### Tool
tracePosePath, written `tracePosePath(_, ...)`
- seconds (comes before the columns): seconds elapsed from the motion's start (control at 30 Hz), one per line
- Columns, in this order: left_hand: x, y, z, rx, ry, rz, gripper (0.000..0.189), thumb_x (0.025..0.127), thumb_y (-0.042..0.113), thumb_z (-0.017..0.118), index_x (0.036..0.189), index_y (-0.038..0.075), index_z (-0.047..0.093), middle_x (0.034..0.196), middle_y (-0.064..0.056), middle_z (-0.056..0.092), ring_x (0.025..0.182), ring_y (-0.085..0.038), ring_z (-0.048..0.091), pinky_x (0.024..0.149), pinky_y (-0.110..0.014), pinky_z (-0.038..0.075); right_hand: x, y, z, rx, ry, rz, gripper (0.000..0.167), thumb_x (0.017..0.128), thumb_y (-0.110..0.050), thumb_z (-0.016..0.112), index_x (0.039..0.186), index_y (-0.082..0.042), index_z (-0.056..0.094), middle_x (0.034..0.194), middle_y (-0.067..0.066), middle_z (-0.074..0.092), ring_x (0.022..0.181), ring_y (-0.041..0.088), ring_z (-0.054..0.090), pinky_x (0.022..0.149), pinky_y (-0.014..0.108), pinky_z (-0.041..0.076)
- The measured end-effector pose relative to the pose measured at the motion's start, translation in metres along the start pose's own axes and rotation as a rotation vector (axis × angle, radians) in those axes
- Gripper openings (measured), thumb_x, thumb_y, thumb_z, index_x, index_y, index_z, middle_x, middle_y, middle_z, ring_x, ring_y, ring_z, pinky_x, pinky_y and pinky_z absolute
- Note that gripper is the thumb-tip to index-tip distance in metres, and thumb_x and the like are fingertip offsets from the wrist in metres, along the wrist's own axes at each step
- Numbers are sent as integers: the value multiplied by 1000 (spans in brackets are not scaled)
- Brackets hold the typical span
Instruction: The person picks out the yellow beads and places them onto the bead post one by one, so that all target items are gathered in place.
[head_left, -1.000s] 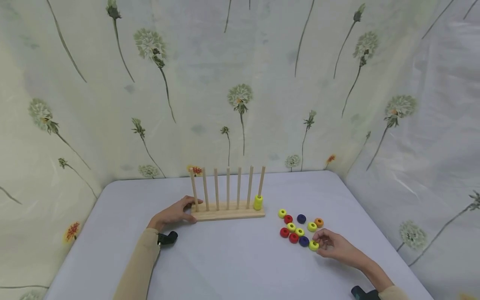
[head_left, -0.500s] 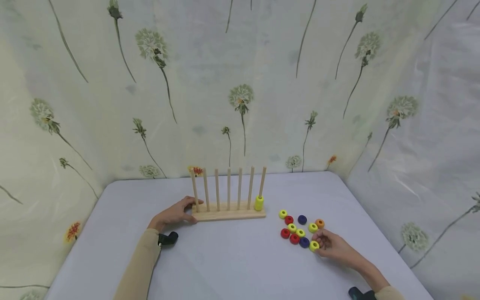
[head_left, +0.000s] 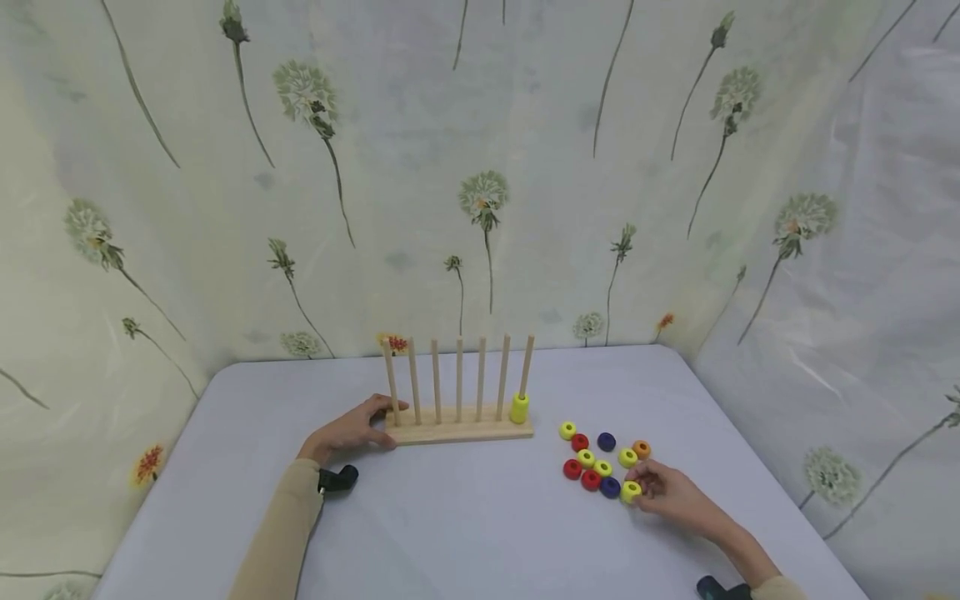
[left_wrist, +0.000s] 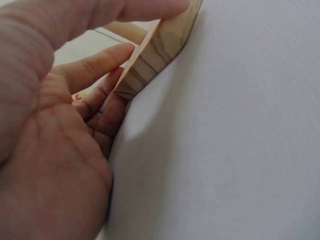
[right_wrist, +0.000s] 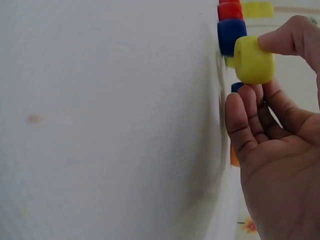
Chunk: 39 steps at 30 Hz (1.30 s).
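Observation:
My left hand (head_left: 351, 431) grips the left end of a wooden peg stand (head_left: 461, 432), thumb at the front edge and fingers behind. The stand's end grain (left_wrist: 155, 55) shows between thumb and fingers in the left wrist view. Several upright pegs rise from its base. Yellow beads (head_left: 518, 409) sit at the bottom of the rightmost peg; how many is hard to tell. To the right, my right hand (head_left: 675, 497) pinches a yellow bead (right_wrist: 255, 61) between thumb and fingertips. In the right wrist view this bead appears raised slightly off the table, beside a dark blue bead (right_wrist: 231, 37).
Loose beads lie in a group right of the stand: red (head_left: 591, 480), dark blue (head_left: 607, 442), yellow (head_left: 567, 430) and orange (head_left: 641, 449). A white cloth covers the table (head_left: 450, 525). Behind it hangs a flower-printed curtain (head_left: 405, 167).
My right fingers have closed on the yellow bead and tipped or raised it a little. The left hand stays on the stand. The whole view has shifted slightly.

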<state>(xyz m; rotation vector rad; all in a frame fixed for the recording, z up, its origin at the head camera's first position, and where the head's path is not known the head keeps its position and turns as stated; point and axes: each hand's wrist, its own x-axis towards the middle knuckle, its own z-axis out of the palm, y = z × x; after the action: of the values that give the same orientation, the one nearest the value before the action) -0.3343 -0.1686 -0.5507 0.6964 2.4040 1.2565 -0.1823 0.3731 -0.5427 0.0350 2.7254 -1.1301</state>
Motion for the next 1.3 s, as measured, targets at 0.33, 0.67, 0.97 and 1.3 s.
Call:
tracePosePath(0.33,1,-2,1,-15,6,-13,66,74,20,83,134,19,54,136,-11,41,125,-29,40,106,-49,29,17,-30,-21,65,61,-216,31,88,-14,68,114,-3,57,112,10,60,96,11,58,80,18,50)
tracePosePath(0.67,1,-3,0,-8,-5,-2,66,75,23,82,134,19,54,138,-10,41,126,-29,41,107,-50,29,62,-115,-35,122,131,-342,31,91,-20,67,115,-6,56,113,10,59,99,19,57,80,16,48)
tracePosePath(0.97,2,-3,-1,-2,-13,6,67,75,23,82,135,18,53,136,-11,42,126,-29,41,107,-50,28,95,-193,-51,135,169,-426,31,92,-12,64,119,0,55,110,14,56,91,21,54,74,15,45)
tracePosePath(1.3,1,-1,-3,16,-11,24,65,76,22,81,135,17,53,136,-12,42,127,-30,41,107,-52,28,113,-224,-46,149,133,-499,30,90,-21,68,114,-6,59,103,9,58,87,20,54,70,19,46)
